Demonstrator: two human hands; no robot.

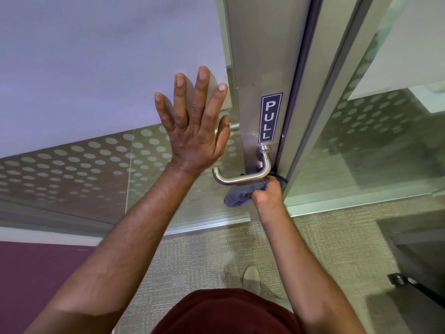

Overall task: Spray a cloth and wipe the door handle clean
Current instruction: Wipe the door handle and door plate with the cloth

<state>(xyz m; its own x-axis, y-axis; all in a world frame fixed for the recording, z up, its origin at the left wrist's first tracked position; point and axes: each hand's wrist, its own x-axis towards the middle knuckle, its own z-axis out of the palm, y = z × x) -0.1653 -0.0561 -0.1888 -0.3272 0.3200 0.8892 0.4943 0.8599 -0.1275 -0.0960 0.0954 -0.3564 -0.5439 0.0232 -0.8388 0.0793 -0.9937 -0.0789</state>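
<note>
A brushed-steel lever door handle (243,180) juts from the metal door stile (262,68), just below a blue PULL sign (270,118). My right hand (268,195) is shut on a bunched grey-blue cloth (240,194) and presses it against the underside of the lever, near its bend. My left hand (193,124) lies flat with fingers spread against the glass door panel, left of the stile. No spray bottle is in view.
The glass door panel (96,165) carries a frosted dot pattern. A fixed glass wall (385,141) stands right of the frame. Beige carpet (204,256) lies below, with my shoe (251,277) on it. A dark chair base (409,285) sits low right.
</note>
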